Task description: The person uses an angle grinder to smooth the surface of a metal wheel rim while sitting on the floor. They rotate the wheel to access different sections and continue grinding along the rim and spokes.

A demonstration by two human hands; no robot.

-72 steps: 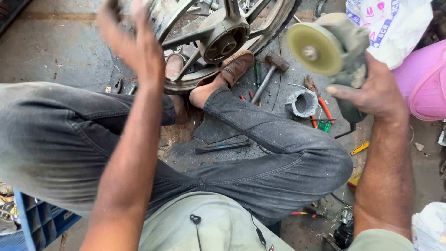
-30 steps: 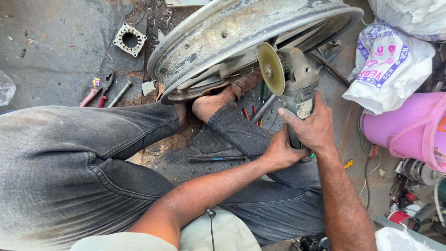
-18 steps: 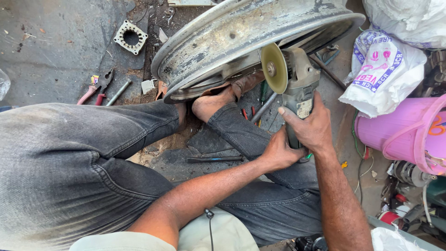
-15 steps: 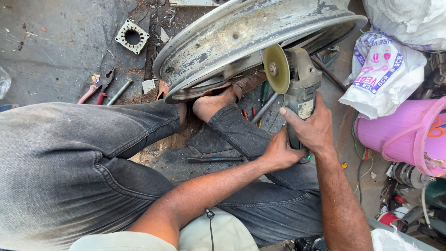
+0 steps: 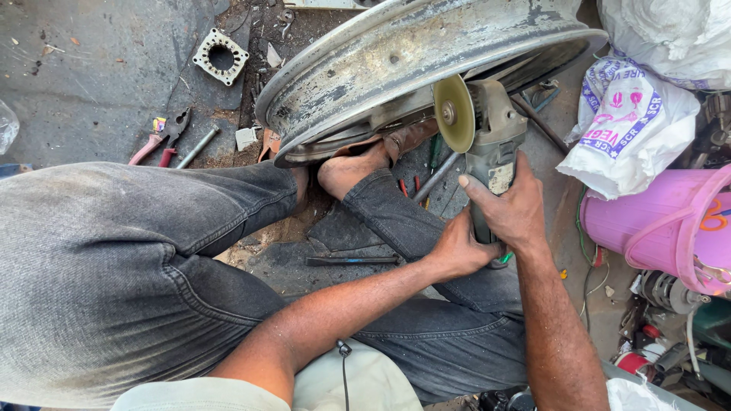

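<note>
Faded grey jeans (image 5: 114,266), pale shirt (image 5: 358,384), bare forearms

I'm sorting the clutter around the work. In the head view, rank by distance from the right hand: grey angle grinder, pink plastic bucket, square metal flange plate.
1. Grey angle grinder: gripped in the right hand.
2. Pink plastic bucket: to its right.
3. Square metal flange plate: far upper left.

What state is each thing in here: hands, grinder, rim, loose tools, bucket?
Right hand: wrapped around the grey angle grinder.
Left hand: gripping the grinder's rear end.
Angle grinder: disc facing the camera, close beside the rim.
Worn silver metal wheel rim: tilted, propped over the foot.
Red-handled pliers: lying on the floor.
Pink plastic bucket: upright.
</note>
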